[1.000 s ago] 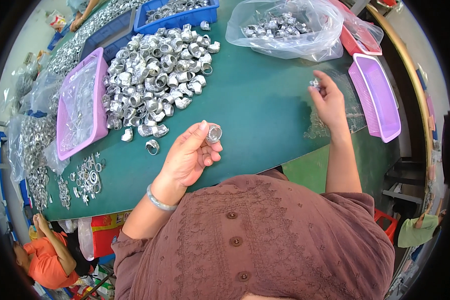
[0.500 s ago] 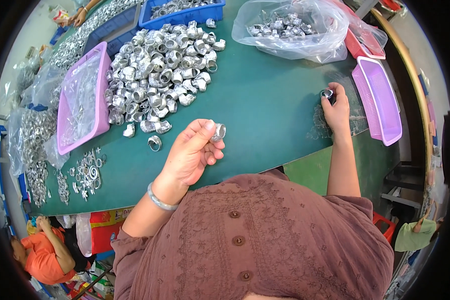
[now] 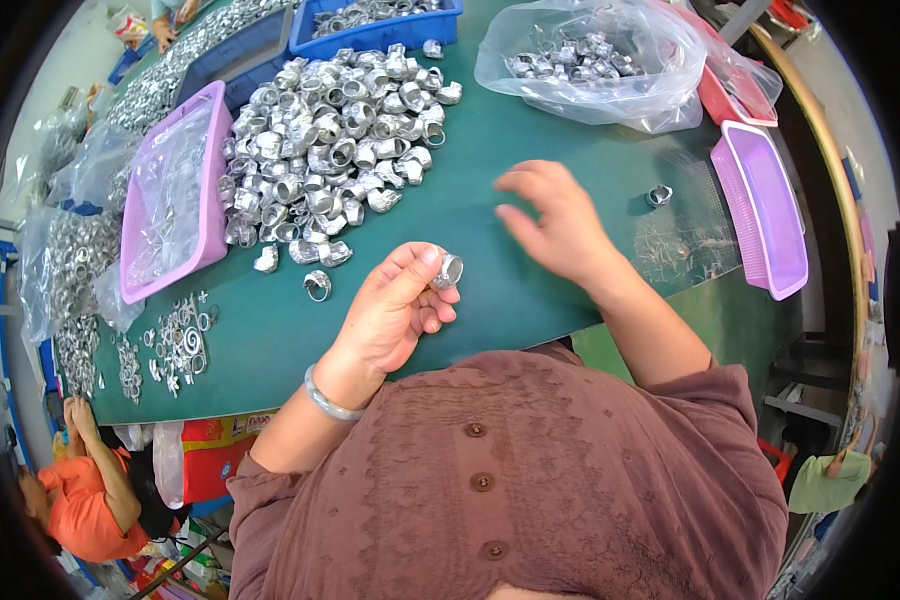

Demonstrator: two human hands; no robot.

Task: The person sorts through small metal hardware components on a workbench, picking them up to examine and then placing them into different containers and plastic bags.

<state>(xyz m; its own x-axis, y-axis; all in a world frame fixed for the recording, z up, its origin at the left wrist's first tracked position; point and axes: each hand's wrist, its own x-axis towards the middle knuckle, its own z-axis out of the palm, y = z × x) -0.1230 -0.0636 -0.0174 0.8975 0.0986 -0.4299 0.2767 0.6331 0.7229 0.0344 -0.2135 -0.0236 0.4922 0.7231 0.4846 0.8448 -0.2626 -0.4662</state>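
Observation:
Between the thumb and fingers of my left hand (image 3: pixel 395 305) is a silver ring (image 3: pixel 451 269), held above the table near my body. My right hand (image 3: pixel 552 220) hangs over the middle of the table, thumb and fingers apart, with nothing in it; it is slightly blurred. Off to the right a single silver ring (image 3: pixel 659 196) lies on the green tabletop (image 3: pixel 530 110). A large heap of silver rings (image 3: pixel 335 140) spreads at the left centre. One loose ring (image 3: pixel 317 286) sits just left of my left hand.
A lilac basket (image 3: pixel 217 215) with plastic bags stands left of the heap, blue trays (image 3: pixel 370 30) behind it. A clear bag of rings (image 3: pixel 580 60) lies at the back, an empty purple basket (image 3: pixel 785 220) at the right edge. Small metal pieces (image 3: pixel 180 340) lie left; co-workers sit around.
My right hand has let go of a ring at the right of the table and moved left toward the middle. My left hand keeps its ring, nearly in place.

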